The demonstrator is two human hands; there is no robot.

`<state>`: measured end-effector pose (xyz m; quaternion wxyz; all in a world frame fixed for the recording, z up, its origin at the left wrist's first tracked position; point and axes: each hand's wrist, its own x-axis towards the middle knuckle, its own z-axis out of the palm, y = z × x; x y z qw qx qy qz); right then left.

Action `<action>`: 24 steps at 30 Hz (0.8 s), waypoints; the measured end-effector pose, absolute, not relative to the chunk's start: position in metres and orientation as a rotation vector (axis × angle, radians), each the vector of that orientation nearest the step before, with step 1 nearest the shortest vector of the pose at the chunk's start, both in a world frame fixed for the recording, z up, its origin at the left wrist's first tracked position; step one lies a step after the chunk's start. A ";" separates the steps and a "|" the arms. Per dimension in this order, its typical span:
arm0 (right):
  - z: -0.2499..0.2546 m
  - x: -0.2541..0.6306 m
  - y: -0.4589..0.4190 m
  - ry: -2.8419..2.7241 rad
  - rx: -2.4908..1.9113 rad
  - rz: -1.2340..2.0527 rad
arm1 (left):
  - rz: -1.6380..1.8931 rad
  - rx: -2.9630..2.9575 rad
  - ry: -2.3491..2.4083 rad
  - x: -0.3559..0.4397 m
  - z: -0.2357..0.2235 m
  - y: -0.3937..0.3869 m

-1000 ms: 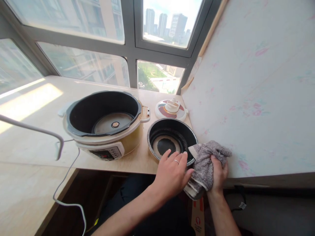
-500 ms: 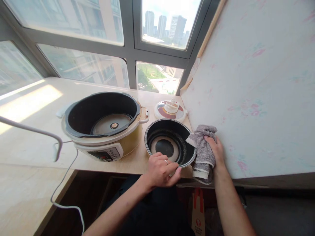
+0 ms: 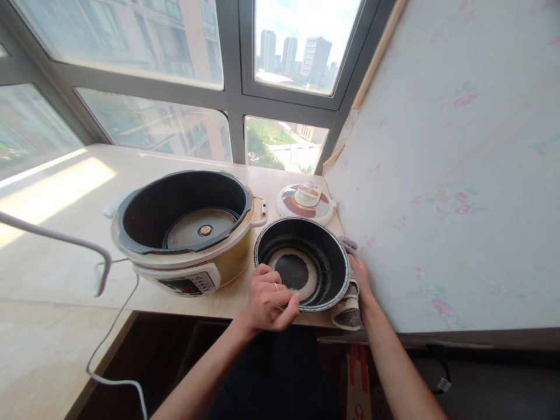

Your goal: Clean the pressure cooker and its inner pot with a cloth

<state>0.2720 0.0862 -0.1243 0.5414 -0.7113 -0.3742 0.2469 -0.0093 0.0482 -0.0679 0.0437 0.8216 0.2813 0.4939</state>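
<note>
A black inner pot (image 3: 321,251) with a speckled rim and a worn pale ring on its bottom stands near the front edge of the sill. My left hand (image 3: 272,298), a ring on one finger, is closed over the pot's near rim at the front left. On the pot's right side, my right hand (image 3: 359,277) is closed on a grey-brown towel (image 3: 349,312) with pale edging. The towel lies against the outer wall, and the pot partly hides it. Left of the pot is the open electric pressure cooker (image 3: 234,259), its heating plate visible inside.
Behind the pot lies the cooker's lid (image 3: 306,201), white and brown with a knob. A grey cord (image 3: 105,335) hangs over the sill's edge. The papered wall (image 3: 437,175) rises close on the right, windows behind. A paper bag (image 3: 357,385) stands below.
My right hand has brought the towel left, from beside the pot to against its outer right wall. My left hand has shifted slightly left along the near rim.
</note>
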 end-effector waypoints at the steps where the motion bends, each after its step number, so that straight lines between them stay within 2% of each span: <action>1: -0.124 0.273 0.082 -0.894 -1.752 0.604 | 1.500 2.523 0.878 -0.010 -0.068 0.048; 3: -0.121 0.274 0.074 -0.954 -1.857 0.554 | 1.488 2.546 0.907 -0.011 -0.069 0.048; 8: -0.119 0.278 0.058 -1.281 -2.062 0.102 | 1.510 2.511 0.947 -0.014 -0.072 0.045; 12: -0.122 0.278 0.062 -1.536 -2.179 -0.094 | 1.498 2.430 1.139 -0.015 -0.080 0.036; 17: -0.117 0.282 0.084 -1.737 -2.277 -0.090 | 1.380 2.125 1.399 -0.008 -0.094 0.024; 24: -0.109 0.291 0.124 -1.865 -2.248 0.048 | 1.333 1.628 1.409 0.003 -0.113 0.015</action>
